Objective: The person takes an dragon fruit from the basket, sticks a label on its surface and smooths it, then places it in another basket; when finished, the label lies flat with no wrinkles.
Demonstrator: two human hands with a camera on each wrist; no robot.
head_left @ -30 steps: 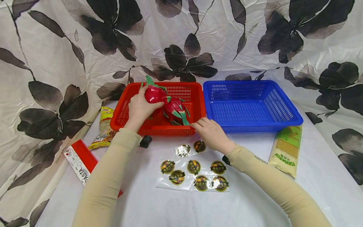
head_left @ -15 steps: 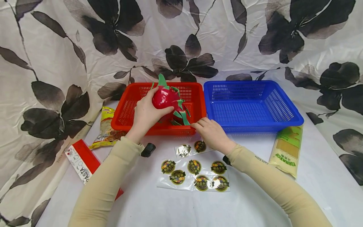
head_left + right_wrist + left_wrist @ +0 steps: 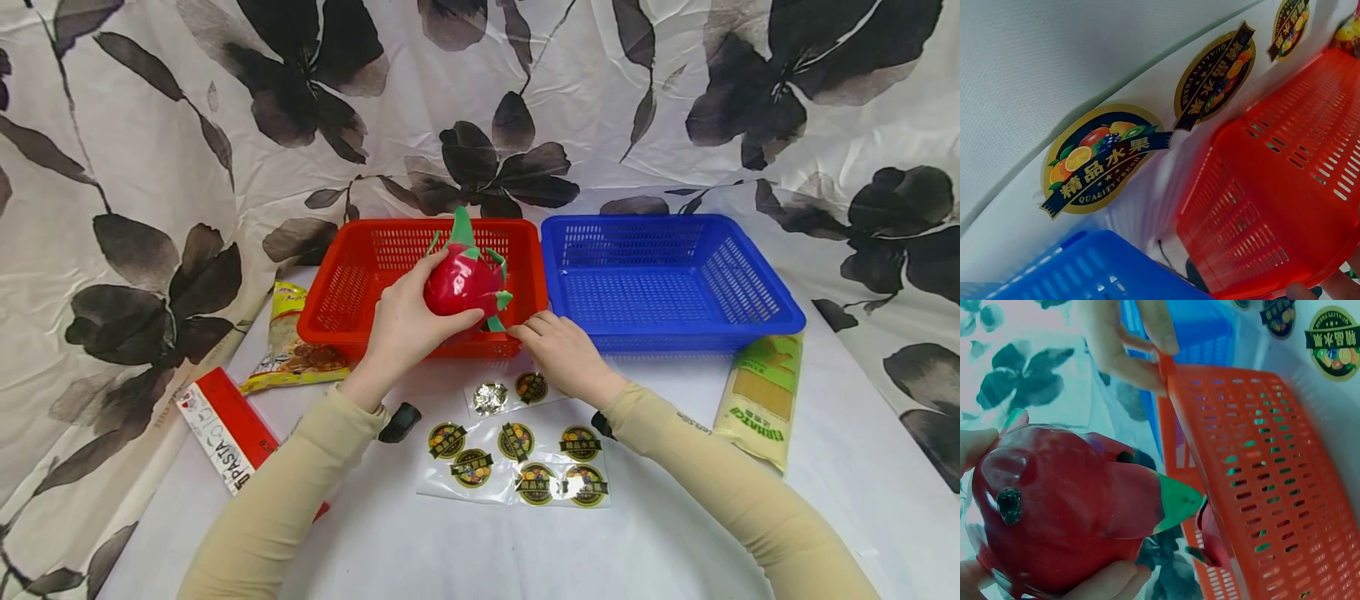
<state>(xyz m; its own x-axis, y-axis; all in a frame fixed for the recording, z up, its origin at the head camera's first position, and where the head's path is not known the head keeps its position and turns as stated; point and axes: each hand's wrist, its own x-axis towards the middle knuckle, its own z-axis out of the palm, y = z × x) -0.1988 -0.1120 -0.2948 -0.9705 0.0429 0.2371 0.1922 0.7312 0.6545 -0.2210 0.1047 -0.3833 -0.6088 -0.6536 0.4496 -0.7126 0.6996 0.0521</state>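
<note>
My left hand (image 3: 408, 321) grips a glossy dragon fruit (image 3: 459, 283) with green leaf tips, thumb on the near side, over the front of the red basket (image 3: 337, 325). In the left wrist view the same dragon fruit (image 3: 1054, 500) fills the lower left, fingers around it. A second dragon fruit (image 3: 1213, 537) shows inside the basket behind its wall; in the head view it is mostly hidden by the held one. With its fingertips, my right hand (image 3: 558, 350) holds the front right corner of the red basket's rim.
A blue basket (image 3: 630, 292) stands to the right of the red one. Sheets of round fruit stickers (image 3: 516, 442) lie in front. At left are a yellow snack bag (image 3: 288, 342) and a red-and-white pasta box (image 3: 228, 429); at right, a noodle packet (image 3: 761, 400).
My left hand has carried the dragon fruit to the right and nearer across the red basket, covering the other dragon fruit. The right hand stays at the basket's corner.
</note>
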